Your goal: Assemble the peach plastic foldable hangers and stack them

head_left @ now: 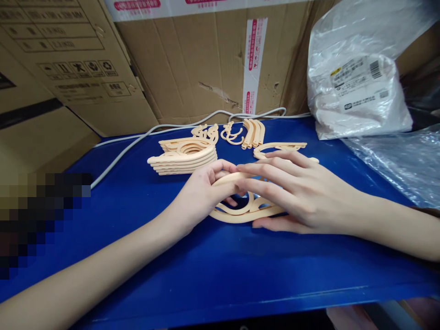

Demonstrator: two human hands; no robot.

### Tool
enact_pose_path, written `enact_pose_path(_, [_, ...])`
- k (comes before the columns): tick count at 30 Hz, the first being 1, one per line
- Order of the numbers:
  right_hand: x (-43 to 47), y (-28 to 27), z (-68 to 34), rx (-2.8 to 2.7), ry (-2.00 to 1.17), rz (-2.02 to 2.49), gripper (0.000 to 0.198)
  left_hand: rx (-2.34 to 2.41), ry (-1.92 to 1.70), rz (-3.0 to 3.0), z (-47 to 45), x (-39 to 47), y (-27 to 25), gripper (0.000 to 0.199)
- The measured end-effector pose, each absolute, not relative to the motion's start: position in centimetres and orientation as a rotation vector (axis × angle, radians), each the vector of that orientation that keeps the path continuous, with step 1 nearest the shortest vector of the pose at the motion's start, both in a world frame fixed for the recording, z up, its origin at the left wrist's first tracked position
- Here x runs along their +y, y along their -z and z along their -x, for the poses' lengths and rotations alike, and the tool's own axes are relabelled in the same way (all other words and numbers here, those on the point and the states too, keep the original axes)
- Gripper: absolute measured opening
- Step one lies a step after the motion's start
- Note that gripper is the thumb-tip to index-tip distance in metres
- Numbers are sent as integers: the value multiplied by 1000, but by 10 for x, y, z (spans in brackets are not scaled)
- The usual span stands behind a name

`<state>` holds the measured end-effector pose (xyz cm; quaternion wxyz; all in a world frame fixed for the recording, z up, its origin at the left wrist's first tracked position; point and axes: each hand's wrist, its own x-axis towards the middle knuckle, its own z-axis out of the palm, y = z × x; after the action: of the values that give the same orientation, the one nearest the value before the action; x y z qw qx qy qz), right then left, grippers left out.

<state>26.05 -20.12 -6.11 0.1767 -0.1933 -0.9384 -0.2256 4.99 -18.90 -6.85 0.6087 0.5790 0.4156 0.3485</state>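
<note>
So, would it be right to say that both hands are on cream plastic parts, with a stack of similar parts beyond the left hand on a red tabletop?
Not quite: the head view shows that the tabletop is blue, not red. The left hand and right hand are indeed on cream parts, and the stack is beyond the left hand.

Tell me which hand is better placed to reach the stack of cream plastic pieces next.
Probably the left hand: though holding the front piece, it is closer to the stack; the right hand lies farther off, its fingers over that piece.
</note>
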Motion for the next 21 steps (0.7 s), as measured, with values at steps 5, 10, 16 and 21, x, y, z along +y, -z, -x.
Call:
enact_pose_path(5, [-202, 61, -260, -2650, 660, 550, 55, 943, -798, -1353, -49, -188, 70, 24])
enact_pose_path(10, [-203, 60, -260, -2649, 709, 549, 48, 972, -782, -1364, -49, -188, 69, 26])
enact_pose_path(16, [-205, 59, -260, -2647, 788, 520, 46, 936, -763, -1342, -47, -187, 70, 26])
enact_pose_path(21, [-204, 53, -261, -2662, 698, 595, 50, 880, -773, -1313, -48, -187, 70, 28])
